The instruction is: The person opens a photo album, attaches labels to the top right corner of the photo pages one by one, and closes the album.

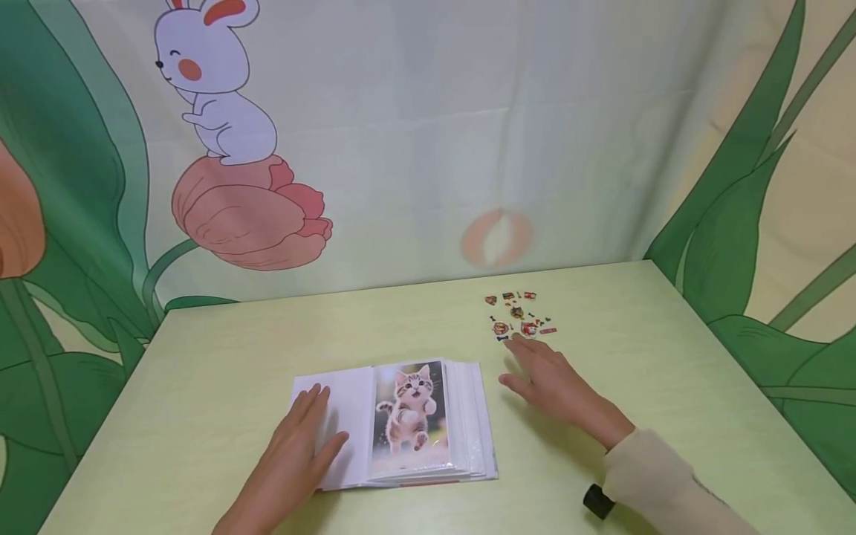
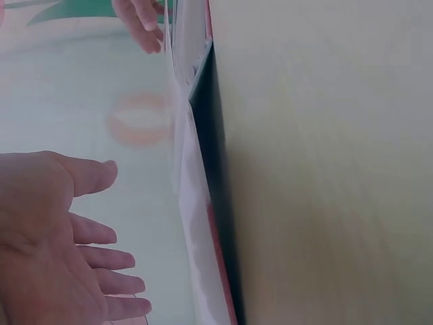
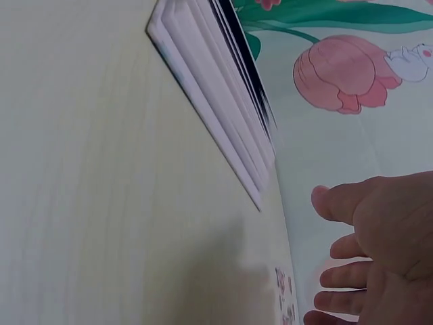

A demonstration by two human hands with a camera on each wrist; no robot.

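Note:
An open photo album [image 1: 468, 423] lies on the table, its left side a plain white page [image 1: 348, 416]. On the right side, a kitten picture [image 1: 409, 416] sits in a clear sleeve. My left hand [image 1: 294, 446] is over the white page with fingers extended; the left wrist view shows a gap between this hand [image 2: 54, 250] and the album [image 2: 196, 176]. My right hand [image 1: 555, 379] reaches out to the right of the album, fingers extended and holding nothing. Small colourful stickers [image 1: 517, 313] lie just beyond its fingertips. The right wrist view shows the album's page edges [image 3: 210, 88] near that hand [image 3: 392, 250].
A small black cylinder [image 1: 598, 501] is beside the right sleeve, near the front. The pale table [image 1: 200, 401] backs onto a curtain [image 1: 414, 148] printed with a rabbit, flowers and leaves. More leaf-printed cloth [image 1: 802, 312] runs along the right side.

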